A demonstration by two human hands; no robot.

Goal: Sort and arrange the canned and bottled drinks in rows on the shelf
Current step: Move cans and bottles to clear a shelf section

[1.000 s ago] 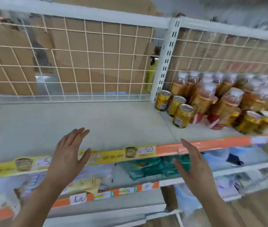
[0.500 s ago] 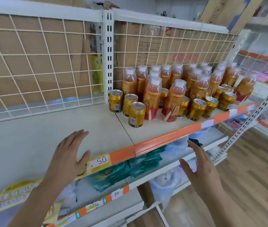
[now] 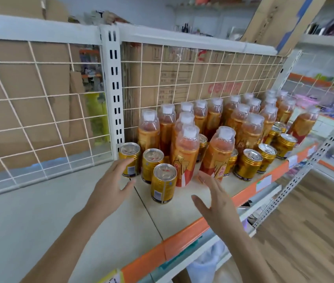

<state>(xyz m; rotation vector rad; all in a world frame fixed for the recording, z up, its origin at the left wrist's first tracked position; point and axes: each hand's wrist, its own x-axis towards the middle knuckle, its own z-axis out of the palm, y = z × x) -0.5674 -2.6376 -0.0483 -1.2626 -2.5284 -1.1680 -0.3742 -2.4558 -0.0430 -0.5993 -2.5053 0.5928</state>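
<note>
Sorting is barely getting going — cans and bottles are standing mixed in one cluster on the shelf, no clean rows yet. Left hand is hovering w/ fingers spread, tips just beside the leftmost can. Right hand is reaching open, fingers apart, nothing held — front bottle just beyond its tips. Nearly all work looks left.

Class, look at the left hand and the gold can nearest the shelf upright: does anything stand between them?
Nothing visible does. The left hand is open, its fingertips right at the lower side of the gold can. The neighbouring can stands to that can's right, not in the hand's path.
</note>
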